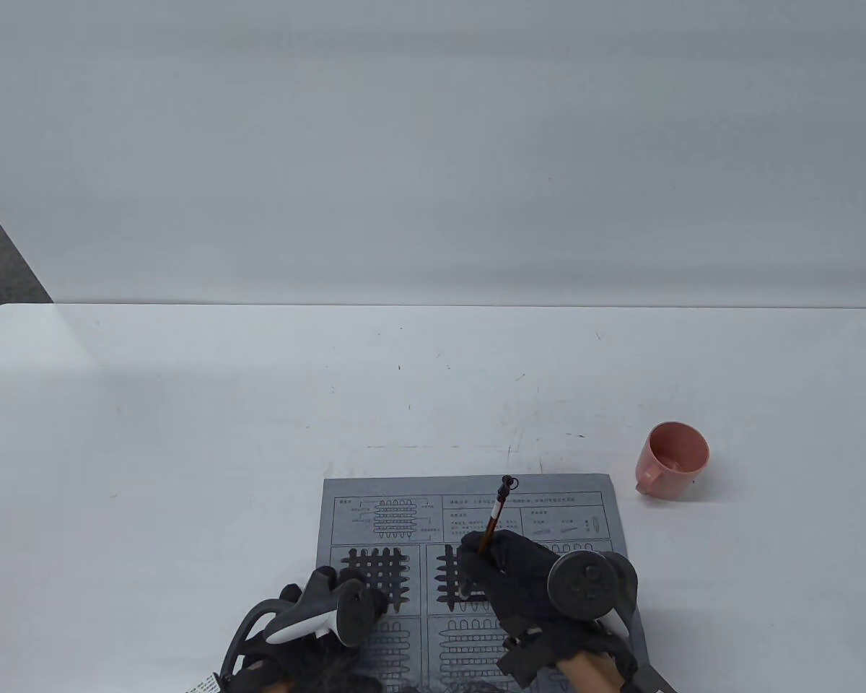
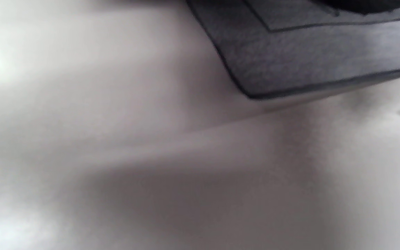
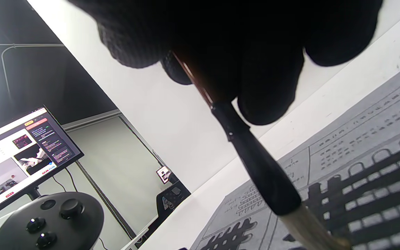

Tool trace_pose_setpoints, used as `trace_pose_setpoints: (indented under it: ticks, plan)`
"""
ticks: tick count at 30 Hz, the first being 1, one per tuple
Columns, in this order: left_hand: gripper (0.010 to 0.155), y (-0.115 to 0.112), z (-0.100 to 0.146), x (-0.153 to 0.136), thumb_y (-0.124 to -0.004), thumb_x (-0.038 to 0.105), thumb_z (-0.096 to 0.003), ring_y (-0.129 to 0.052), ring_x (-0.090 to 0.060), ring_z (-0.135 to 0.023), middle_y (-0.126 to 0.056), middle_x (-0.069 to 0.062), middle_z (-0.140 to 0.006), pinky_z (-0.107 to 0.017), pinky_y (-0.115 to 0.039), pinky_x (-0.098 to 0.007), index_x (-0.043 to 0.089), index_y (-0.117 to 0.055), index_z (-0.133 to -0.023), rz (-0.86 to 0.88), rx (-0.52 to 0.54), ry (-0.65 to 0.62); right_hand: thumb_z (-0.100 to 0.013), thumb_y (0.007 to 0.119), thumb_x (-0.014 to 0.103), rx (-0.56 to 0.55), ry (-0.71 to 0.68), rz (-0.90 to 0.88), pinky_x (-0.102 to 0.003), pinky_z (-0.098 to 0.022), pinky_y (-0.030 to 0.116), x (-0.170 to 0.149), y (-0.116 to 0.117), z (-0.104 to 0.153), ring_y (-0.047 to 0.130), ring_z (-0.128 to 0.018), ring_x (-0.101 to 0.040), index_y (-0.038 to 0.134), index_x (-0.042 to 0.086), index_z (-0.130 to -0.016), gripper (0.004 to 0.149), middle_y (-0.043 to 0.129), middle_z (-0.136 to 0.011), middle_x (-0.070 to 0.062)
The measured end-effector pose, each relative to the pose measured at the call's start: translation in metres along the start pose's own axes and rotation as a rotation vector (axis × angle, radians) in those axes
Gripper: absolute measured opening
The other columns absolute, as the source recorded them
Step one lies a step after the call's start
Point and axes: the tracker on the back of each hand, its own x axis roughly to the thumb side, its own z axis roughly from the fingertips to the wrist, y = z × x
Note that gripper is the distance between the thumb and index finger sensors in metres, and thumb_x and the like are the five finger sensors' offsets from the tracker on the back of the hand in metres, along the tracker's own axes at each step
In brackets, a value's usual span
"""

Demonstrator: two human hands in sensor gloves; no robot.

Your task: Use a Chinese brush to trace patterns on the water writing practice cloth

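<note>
the desk (image 1: pixel 187 404) lies bare and wide to the left of the cloth (image 1: pixel 592 498) and beyond its far edge, so a hand could pass there freely. on the right, the pink cup (image 1: pixel 672 459) stands near the cloth's far right corner, apart from it, with a strip of bare desk between. over the cloth itself the way is crowded: the left hand (image 1: pixel 317 613) rests on the near left part, the right hand (image 1: pixel 527 577) sits over the middle, and the brush (image 1: pixel 494 514) slants up from its fingers (image 3: pixel 269 90). the left wrist view is blurred, but seems to show bare desk beside a cloth corner.
</note>
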Motion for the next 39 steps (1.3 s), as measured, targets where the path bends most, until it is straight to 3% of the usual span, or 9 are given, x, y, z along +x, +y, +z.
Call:
trace_pose_setpoints:
  ticks: [39]
  plan:
    - [0.103, 0.0, 0.0, 0.0, -0.063, 0.073, -0.034, 0.029, -0.032, -0.099, 0.032, 0.008, -0.1, -0.073, 0.001, -0.068, 0.049, 0.018, -0.093, 0.0, 0.0, 0.0, -0.053, 0.077, 0.037, 0.006, 0.01, -0.023, -0.06, -0.046, 0.077, 0.0004, -0.0044, -0.0007, 0.102, -0.052, -0.033, 0.084, 0.01, -0.079, 0.038, 0.097, -0.07, -0.016]
